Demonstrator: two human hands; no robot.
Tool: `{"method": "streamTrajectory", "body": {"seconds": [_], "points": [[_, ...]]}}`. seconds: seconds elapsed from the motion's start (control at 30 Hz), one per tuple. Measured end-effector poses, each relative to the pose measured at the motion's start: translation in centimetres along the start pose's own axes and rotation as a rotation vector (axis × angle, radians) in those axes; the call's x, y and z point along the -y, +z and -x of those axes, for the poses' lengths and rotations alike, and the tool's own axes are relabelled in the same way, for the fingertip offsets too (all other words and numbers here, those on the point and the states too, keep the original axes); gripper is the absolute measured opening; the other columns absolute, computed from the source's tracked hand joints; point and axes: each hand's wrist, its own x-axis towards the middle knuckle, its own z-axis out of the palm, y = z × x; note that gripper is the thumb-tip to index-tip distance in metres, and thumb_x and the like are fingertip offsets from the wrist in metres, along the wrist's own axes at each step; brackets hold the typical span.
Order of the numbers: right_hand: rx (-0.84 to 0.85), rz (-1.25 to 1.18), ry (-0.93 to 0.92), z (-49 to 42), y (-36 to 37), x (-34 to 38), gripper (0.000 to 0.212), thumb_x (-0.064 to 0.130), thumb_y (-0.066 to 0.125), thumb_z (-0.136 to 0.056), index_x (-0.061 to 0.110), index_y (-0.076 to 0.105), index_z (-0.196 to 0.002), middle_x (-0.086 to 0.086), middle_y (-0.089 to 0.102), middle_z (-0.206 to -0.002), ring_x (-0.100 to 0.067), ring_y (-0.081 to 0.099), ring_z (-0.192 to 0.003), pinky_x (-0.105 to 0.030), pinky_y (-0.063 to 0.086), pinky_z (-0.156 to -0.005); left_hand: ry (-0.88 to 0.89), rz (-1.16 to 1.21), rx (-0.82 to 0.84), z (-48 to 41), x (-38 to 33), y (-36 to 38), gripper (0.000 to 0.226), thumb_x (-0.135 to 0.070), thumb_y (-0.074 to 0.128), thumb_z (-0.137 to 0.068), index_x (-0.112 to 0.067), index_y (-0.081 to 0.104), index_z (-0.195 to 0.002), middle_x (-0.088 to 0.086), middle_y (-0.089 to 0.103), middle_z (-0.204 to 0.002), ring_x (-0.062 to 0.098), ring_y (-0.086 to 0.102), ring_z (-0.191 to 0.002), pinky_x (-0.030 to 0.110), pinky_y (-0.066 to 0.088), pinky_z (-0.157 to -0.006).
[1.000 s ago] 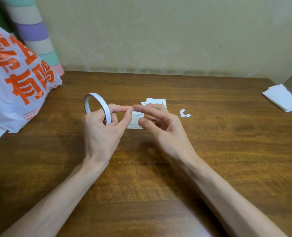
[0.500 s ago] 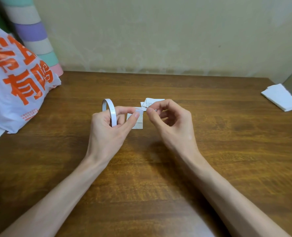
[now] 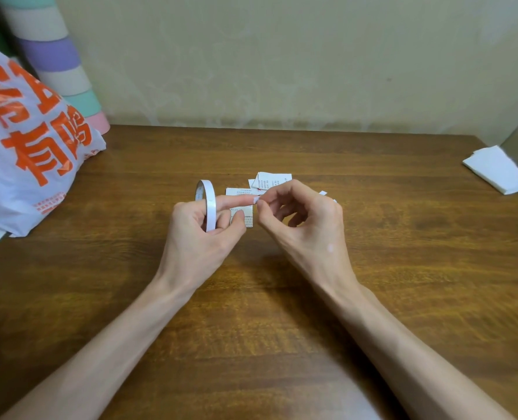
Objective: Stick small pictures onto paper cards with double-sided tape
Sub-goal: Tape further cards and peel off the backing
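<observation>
The left hand [image 3: 203, 237] holds the roll of double-sided tape [image 3: 209, 204], fingers curled round it. A second ago the roll shows its round hole; now it stands thin side to us. The right hand [image 3: 306, 225] now pinches a little white bit of tape [image 3: 256, 200] at the left pointing finger's tip. The paper cards [image 3: 274, 180] lie on the wooden table [image 3: 403, 237], just behind the hands. I think the bit is nearly ready to stick on a card.
</observation>
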Motion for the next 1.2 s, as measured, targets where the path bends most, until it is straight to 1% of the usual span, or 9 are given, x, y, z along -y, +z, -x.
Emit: {"method": "streamTrajectory", "body": {"seconds": [0.07, 0.17, 0.3, 0.43, 0.6, 0.7, 0.87, 1.03, 1.2], "points": [[-0.006, 0.001, 0.000, 0.0, 0.0, -0.1, 0.008, 0.013, 0.080, -0.087, 0.017, 0.073, -0.084, 0.006, 0.072, -0.074, -0.014, 0.066, -0.066, -0.019, 0.051, -0.064, 0.009, -0.017, -0.001, 0.0, 0.0, 0.0, 0.019, 0.004, 0.067, -0.095, -0.008, 0.082, -0.096, -0.008, 0.029, -0.049, 0.004, 0.030, -0.044, 0.010, 0.042, -0.063], [-0.009, -0.006, -0.015, 0.0, 0.0, -0.1, 0.007, 0.016, 0.081, -0.089, 0.016, 0.075, -0.086, 0.009, 0.073, -0.075, -0.012, 0.068, -0.067, -0.017, 0.050, -0.063, 0.017, -0.024, 0.008, 0.0, -0.1, -0.1, 0.022, 0.002, 0.067, -0.096, -0.013, 0.082, -0.103, -0.005, 0.029, -0.050, 0.005, 0.029, -0.047, 0.011, 0.041, -0.062], [0.002, -0.011, -0.003, 0.0, 0.0, -0.4, 0.006, 0.021, 0.081, -0.090, 0.018, 0.077, -0.088, 0.012, 0.075, -0.079, -0.013, 0.071, -0.069, -0.030, 0.058, -0.065, 0.017, -0.017, 0.020, 0.0, -0.1, -0.2, 0.024, 0.001, 0.067, -0.097, -0.015, 0.081, -0.108, -0.004, 0.029, -0.051, 0.006, 0.029, -0.048, 0.012, 0.040, -0.060], [0.023, -0.027, 0.025, -0.1, -0.1, -0.7, 0.003, 0.019, 0.080, -0.091, 0.018, 0.078, -0.089, 0.013, 0.076, -0.081, -0.013, 0.073, -0.070, -0.028, 0.059, -0.067, 0.038, -0.027, 0.032, 0.0, -0.1, -0.1, 0.028, 0.002, 0.067, -0.097, -0.018, 0.081, -0.108, -0.007, 0.029, -0.050, 0.006, 0.029, -0.048, 0.008, 0.038, -0.060], [0.069, -0.084, 0.057, -0.3, -0.2, -1.0, 0.003, 0.021, 0.080, -0.092, 0.017, 0.079, -0.092, 0.011, 0.077, -0.081, -0.017, 0.075, -0.071, -0.037, 0.062, -0.069, 0.045, -0.018, 0.037, 0.0, 0.0, -0.2, 0.026, 0.003, 0.067, -0.097, -0.016, 0.082, -0.106, -0.003, 0.027, -0.051, 0.006, 0.029, -0.047, 0.007, 0.037, -0.060], [0.096, -0.106, 0.067, -0.3, -0.3, -1.0, 0.004, 0.019, 0.079, -0.092, 0.015, 0.080, -0.093, 0.009, 0.077, -0.080, -0.018, 0.075, -0.071, -0.043, 0.063, -0.071, 0.051, -0.019, 0.041, 0.0, 0.0, -0.3, 0.026, 0.003, 0.067, -0.097, -0.016, 0.082, -0.104, 0.008, 0.026, -0.052, 0.006, 0.028, -0.048, 0.010, 0.038, -0.060], [0.114, -0.114, 0.061, -0.3, -0.3, -1.0, 0.003, 0.013, 0.077, -0.092, 0.013, 0.080, -0.090, 0.006, 0.077, -0.078, -0.018, 0.075, -0.069, -0.043, 0.062, -0.071, 0.058, -0.035, 0.028, -0.1, 0.1, -0.3, 0.025, 0.003, 0.067, -0.097, -0.014, 0.081, -0.107, -0.015, 0.031, -0.048, 0.004, 0.033, -0.045, 0.004, 0.038, -0.064], [0.113, -0.117, 0.059, -0.3, -0.3, -1.1, 0.001, 0.013, 0.078, -0.091, 0.013, 0.079, -0.091, 0.004, 0.076, -0.077, -0.017, 0.074, -0.068, -0.044, 0.062, -0.072, 0.056, -0.022, 0.035, 0.0, 0.3, -0.3, 0.028, 0.004, 0.067, -0.097, -0.018, 0.081, -0.106, -0.015, 0.031, -0.048, 0.004, 0.032, -0.046, 0.005, 0.037, -0.061], [0.119, -0.119, 0.061, -0.3, -0.4, -1.0, 0.003, 0.012, 0.077, -0.091, 0.014, 0.079, -0.089, 0.004, 0.076, -0.076, -0.019, 0.073, -0.068, -0.044, 0.062, -0.071, 0.056, -0.017, 0.034, -0.1, 0.4, -0.3, 0.028, 0.005, 0.066, -0.096, -0.016, 0.081, -0.105, -0.014, 0.029, -0.049, 0.005, 0.029, -0.047, 0.008, 0.036, -0.059]]}}
